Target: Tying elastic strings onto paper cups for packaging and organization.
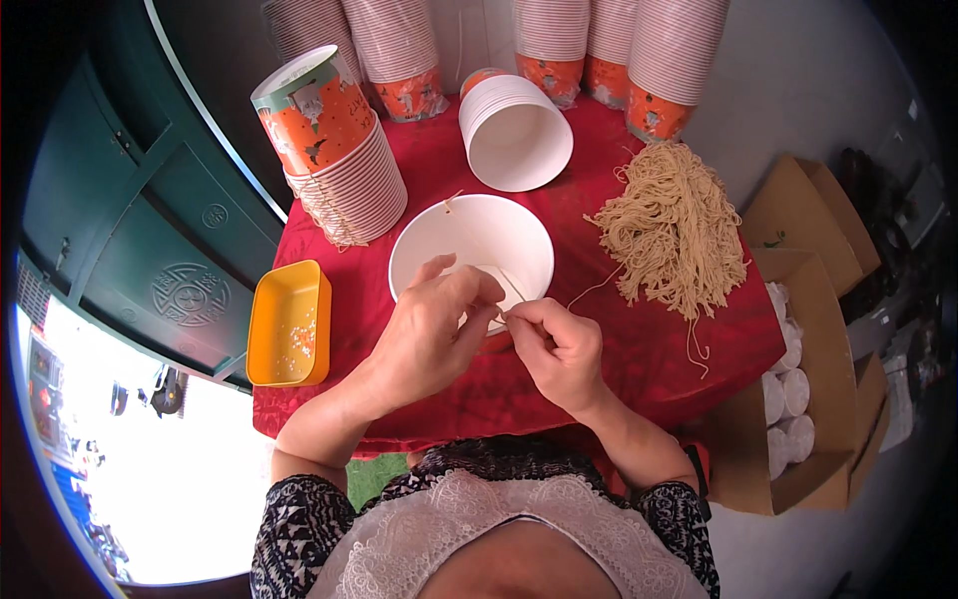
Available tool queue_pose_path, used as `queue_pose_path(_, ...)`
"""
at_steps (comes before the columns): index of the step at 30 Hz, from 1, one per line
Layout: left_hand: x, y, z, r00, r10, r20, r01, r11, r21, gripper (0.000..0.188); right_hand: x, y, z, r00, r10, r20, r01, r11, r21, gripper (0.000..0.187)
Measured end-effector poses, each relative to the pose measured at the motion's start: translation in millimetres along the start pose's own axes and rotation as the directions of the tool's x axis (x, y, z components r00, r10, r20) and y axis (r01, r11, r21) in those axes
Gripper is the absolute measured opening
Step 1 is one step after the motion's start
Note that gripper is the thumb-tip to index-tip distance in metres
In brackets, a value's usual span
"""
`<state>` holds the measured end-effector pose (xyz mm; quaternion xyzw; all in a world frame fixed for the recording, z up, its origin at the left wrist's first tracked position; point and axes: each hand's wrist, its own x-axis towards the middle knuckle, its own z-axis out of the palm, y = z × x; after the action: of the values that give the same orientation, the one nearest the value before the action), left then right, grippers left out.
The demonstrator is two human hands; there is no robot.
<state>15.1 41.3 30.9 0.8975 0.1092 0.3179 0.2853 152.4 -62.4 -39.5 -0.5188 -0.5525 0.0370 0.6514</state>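
Observation:
In front of me a white-lined paper bucket (424, 238) stands with its opening facing up. A short bit of cord shows at its far rim. Over its near rim, my left hand (424, 324) and my right hand (559, 349) meet, fingertips pinched on a thin beige cord (514, 287). Part of the cord between the fingers is hidden. From near my right hand a strand runs right toward a loose heap of beige cords (684, 230).
Left stands a stack of orange-and-green buckets (349, 185) with cords hanging down its side. A yellow tray (256, 334) holds small white and orange bits. Beyond lie nested white buckets (519, 140). Wrapped bucket stacks (399, 50) line the back; a cardboard box (833, 379) sits right.

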Motion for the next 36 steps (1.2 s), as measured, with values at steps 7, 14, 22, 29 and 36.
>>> queue_pose_path(7,-3.4,-8.7,1.0,0.999,0.009,0.050,-0.012,0.998,0.061,0.016,-2.3,3.1,2.4,0.984,0.176,0.036,-0.179,0.962,0.204,0.003)
queue_pose_path(14,-9.1,-5.8,-1.6,0.999,0.019,0.046,-0.024,0.993,0.118,0.019,-1.7,1.2,1.9,0.980,0.197,0.035,-0.200,0.957,0.208,0.003)
queue_pose_path(22,-8.6,-8.8,3.7,1.000,-0.004,-0.029,0.004,1.000,0.014,0.021,-1.1,0.2,0.6,0.985,0.170,0.041,-0.174,0.972,0.161,0.004)
queue_pose_path(29,-4.5,-5.5,2.0,1.000,0.022,0.009,-0.022,1.000,0.000,0.014,2.4,-5.8,-0.3,0.981,0.179,0.076,-0.187,0.975,0.123,0.006)
queue_pose_path(36,-4.5,-4.9,2.7,0.998,-0.015,0.060,0.017,1.000,-0.026,0.023,3.5,-4.3,-1.6,0.981,0.176,0.081,-0.185,0.974,0.129,0.005)
